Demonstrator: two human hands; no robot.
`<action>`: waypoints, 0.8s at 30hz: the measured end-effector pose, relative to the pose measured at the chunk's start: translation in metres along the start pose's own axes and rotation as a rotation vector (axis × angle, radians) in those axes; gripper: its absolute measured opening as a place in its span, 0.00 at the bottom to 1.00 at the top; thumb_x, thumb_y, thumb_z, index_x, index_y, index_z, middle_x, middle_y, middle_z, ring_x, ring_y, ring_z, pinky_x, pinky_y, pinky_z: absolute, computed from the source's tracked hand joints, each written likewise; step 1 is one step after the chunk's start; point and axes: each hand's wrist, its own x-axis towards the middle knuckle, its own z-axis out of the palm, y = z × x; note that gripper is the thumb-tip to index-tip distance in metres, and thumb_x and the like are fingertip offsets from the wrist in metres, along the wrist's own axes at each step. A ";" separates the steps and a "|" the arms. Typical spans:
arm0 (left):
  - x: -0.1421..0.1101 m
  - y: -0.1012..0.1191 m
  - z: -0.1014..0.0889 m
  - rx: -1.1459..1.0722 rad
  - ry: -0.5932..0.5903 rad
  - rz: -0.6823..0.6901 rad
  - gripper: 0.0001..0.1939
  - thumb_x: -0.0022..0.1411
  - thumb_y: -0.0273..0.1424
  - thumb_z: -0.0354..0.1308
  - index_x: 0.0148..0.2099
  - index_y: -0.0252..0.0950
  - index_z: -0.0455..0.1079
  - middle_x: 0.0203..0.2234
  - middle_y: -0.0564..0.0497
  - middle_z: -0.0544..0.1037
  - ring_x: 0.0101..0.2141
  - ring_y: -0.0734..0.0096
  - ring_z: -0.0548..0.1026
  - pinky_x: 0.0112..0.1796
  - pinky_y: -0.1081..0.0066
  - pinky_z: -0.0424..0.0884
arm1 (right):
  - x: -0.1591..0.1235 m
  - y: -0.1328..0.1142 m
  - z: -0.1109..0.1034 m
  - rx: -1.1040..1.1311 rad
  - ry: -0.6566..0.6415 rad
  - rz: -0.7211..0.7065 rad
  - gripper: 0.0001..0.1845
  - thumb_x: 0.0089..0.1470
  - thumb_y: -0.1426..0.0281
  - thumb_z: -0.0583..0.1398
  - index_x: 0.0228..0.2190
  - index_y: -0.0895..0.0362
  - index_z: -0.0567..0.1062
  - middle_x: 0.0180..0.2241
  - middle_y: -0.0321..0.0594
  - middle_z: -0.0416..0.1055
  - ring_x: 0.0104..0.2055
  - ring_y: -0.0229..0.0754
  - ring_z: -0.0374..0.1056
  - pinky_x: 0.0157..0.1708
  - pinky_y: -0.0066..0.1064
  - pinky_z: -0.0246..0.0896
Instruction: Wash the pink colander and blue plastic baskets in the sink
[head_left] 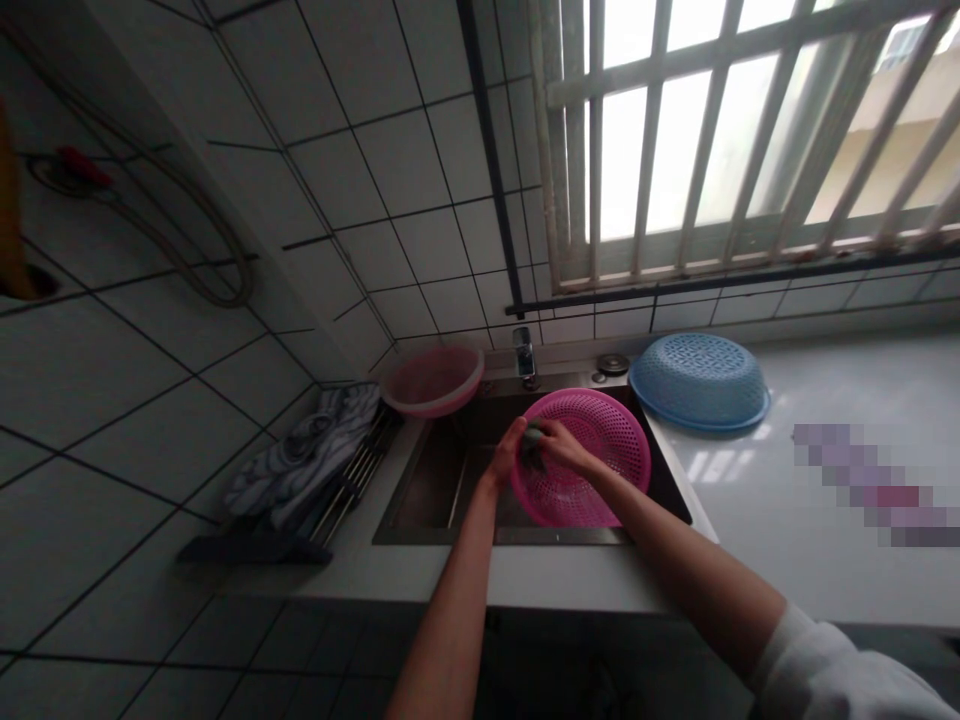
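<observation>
A bright pink colander (600,440) with a perforated wall sits tilted in the steel sink (427,480). At its left rim my left hand (508,455) is closed, gripping the edge. My right hand (561,443) reaches inside near that same rim, fingers closed on a small grey-green cloth (532,440). The cloth presses against the inner wall by the rim. It is small and dark here, so its exact kind is hard to make out. Behind the colander stands the chrome faucet (524,355).
A pink basin (435,380) rests at the sink's back left corner. On the right counter (750,540) an upturned blue basket (701,385) lies beside a blurred-out patch. Striped cloth (300,450) covers a rack at left. A sink strainer (613,364) lies behind the sink, below a barred window.
</observation>
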 end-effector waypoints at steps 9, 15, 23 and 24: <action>-0.012 0.004 0.002 0.054 0.027 -0.067 0.24 0.53 0.45 0.72 0.47 0.36 0.75 0.34 0.52 0.80 0.37 0.67 0.77 0.42 0.68 0.70 | 0.000 -0.003 -0.002 -0.026 -0.208 -0.015 0.12 0.50 0.68 0.60 0.37 0.58 0.78 0.33 0.39 0.75 0.30 0.39 0.66 0.32 0.28 0.62; -0.010 0.002 0.006 0.091 -0.007 -0.093 0.33 0.49 0.55 0.73 0.46 0.33 0.81 0.40 0.44 0.84 0.48 0.55 0.78 0.53 0.61 0.69 | 0.001 -0.003 -0.003 -0.070 -0.056 -0.037 0.09 0.51 0.68 0.59 0.34 0.58 0.77 0.33 0.40 0.76 0.32 0.41 0.67 0.32 0.29 0.63; -0.011 0.006 0.000 0.092 0.031 -0.086 0.34 0.54 0.55 0.70 0.49 0.31 0.81 0.40 0.44 0.84 0.49 0.56 0.78 0.54 0.62 0.70 | -0.004 0.003 0.009 -0.034 -0.296 0.018 0.07 0.51 0.69 0.61 0.32 0.58 0.77 0.29 0.39 0.75 0.28 0.39 0.67 0.28 0.27 0.62; -0.010 0.006 -0.001 0.105 0.044 -0.085 0.33 0.54 0.55 0.70 0.49 0.31 0.81 0.40 0.44 0.84 0.49 0.56 0.78 0.53 0.63 0.70 | -0.005 0.004 0.011 -0.038 -0.331 0.016 0.07 0.51 0.69 0.61 0.32 0.58 0.78 0.29 0.39 0.76 0.28 0.40 0.68 0.28 0.27 0.62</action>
